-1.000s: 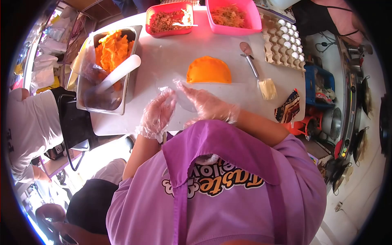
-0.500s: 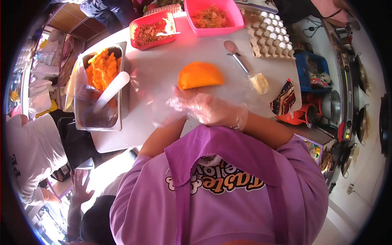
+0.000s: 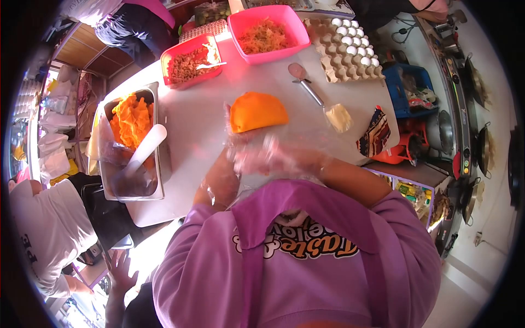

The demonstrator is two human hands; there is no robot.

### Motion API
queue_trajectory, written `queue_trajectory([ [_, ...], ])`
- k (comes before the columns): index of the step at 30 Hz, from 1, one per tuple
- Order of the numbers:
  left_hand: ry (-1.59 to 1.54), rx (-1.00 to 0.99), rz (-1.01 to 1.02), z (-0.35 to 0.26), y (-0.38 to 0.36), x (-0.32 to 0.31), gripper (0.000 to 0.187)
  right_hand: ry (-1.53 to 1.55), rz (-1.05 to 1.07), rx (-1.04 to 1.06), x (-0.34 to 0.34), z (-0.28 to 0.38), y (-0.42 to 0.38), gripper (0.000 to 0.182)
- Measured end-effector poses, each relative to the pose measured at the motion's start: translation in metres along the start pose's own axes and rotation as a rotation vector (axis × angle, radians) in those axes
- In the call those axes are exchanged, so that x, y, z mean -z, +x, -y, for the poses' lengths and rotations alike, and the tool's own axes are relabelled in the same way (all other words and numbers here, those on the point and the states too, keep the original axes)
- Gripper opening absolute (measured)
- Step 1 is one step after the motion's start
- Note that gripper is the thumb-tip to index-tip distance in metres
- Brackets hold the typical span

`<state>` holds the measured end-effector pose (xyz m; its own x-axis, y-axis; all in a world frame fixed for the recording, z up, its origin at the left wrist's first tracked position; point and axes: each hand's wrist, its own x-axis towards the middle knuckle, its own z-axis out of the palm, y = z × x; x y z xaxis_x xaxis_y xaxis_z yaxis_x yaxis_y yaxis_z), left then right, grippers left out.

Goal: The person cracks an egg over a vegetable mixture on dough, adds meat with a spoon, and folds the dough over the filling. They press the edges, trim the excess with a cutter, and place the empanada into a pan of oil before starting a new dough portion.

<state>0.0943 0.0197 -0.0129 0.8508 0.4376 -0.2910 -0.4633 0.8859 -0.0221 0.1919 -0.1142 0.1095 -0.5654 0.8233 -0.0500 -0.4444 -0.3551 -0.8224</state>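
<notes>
A folded orange half-moon of dough lies on the pale table before me. Close to its near-left edge is my left hand in a clear plastic glove, blurred and partly covered by the other hand. My right hand, gloved too, crosses over in front of my chest, its fingers smeared by motion near the left hand. What either hand holds, if anything, cannot be made out. Left of them, a metal tray carries orange dough and a white-handled tool.
Pink containers of shredded filling and minced filling stand at the far side. An egg carton, a spatula-like tool, a yellowish block and a patterned cloth are to the right. Other people are nearby.
The view has shifted, so the table's objects appear moved left and slightly down. My left hand is now beside the dough's left edge, and my right hand has blurred with motion.
</notes>
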Motion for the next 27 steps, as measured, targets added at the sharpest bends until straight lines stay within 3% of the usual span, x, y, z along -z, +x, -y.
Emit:
queue_trajectory([
  [1, 0.015, -0.013, 0.037, -0.001, 0.004, 0.005, 0.079, 0.315, -0.154, -0.026, 0.012, 0.002, -0.002, 0.058],
  [3, 0.031, -0.030, 0.067, 0.000, 0.000, 0.002, 0.079, -0.015, -0.808, 0.055, 0.021, 0.013, 0.001, 0.068],
  [4, 0.060, -0.016, 0.091, 0.003, -0.010, -0.017, 0.078, -0.010, -0.806, 0.055, 0.035, 0.009, 0.005, 0.068],
  [6, 0.070, -0.009, 0.177, 0.009, -0.019, -0.042, 0.073, -0.647, -1.298, -0.086, 0.066, -0.015, 0.016, 0.070],
  [9, 0.147, -0.061, 0.155, 0.024, -0.023, -0.057, 0.070, -0.435, -1.322, -0.001, 0.079, -0.045, 0.027, 0.070],
  [10, 0.148, -0.064, 0.150, 0.031, -0.024, -0.060, 0.070, -0.241, -1.228, 0.074, 0.075, -0.042, 0.026, 0.066],
  [11, 0.212, -0.095, 0.106, 0.039, -0.025, -0.062, 0.071, -0.237, -1.224, 0.073, 0.067, -0.037, 0.026, 0.066],
  [13, 0.277, -0.125, 0.059, 0.058, -0.026, -0.068, 0.072, 0.177, -1.148, 0.298, 0.052, -0.030, 0.023, 0.059],
  [16, 0.565, -0.230, 0.145, 0.082, -0.027, -0.070, 0.082, 0.375, -1.001, 0.287, 0.062, -0.027, -0.002, 0.055],
  [19, 0.592, -0.178, 0.203, 0.086, -0.024, -0.063, 0.083, 0.478, -0.919, 0.265, 0.057, -0.014, -0.025, 0.054],
  [22, 0.535, -0.103, 0.192, 0.079, -0.029, -0.079, 0.081, 0.740, -0.517, 0.275, 0.074, -0.018, -0.067, 0.058],
  [23, 0.499, -0.042, 0.185, 0.074, -0.032, -0.081, 0.081, 0.740, -0.518, 0.276, 0.073, -0.020, -0.074, 0.058],
  [25, 0.402, 0.021, 0.194, 0.061, -0.040, -0.084, 0.081, 0.708, -0.444, 0.483, 0.068, -0.026, -0.084, 0.054],
  [26, 0.305, 0.081, 0.200, 0.054, -0.044, -0.083, 0.081, 0.304, -0.721, 0.424, 0.071, -0.037, -0.086, 0.056],
  [27, 0.306, 0.082, 0.201, 0.045, -0.050, -0.082, 0.081, 0.303, -0.722, 0.426, 0.078, -0.045, -0.088, 0.056],
])
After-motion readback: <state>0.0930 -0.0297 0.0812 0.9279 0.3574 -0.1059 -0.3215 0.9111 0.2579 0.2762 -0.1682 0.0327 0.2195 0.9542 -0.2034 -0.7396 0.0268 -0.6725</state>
